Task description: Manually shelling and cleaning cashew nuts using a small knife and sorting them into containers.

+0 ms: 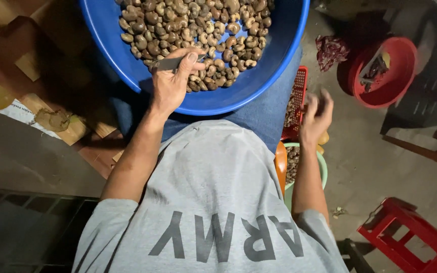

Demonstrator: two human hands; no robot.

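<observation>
While the left hand [172, 81] rests in the round blue plastic basin [274, 55] of brown nuts [198, 25] on the lap, its grip pinches a slim grey metal tool [168, 63]; the blurred right hand [315, 117] hovers above the red mesh basket [300, 86], grip unclear.

You have one large blue basin [102, 30] on your lap, heaped with more brown nuts [198, 30] than can be counted. One thin grey tool [170, 63] lies in your left hand [173, 83]; your right hand [315, 114] is blurred. That makes two hands in all. Beside you are one red mesh basket [302, 83], one pale green bowl [322, 167], one red bowl [398, 76] and one red stool [405, 240].
</observation>
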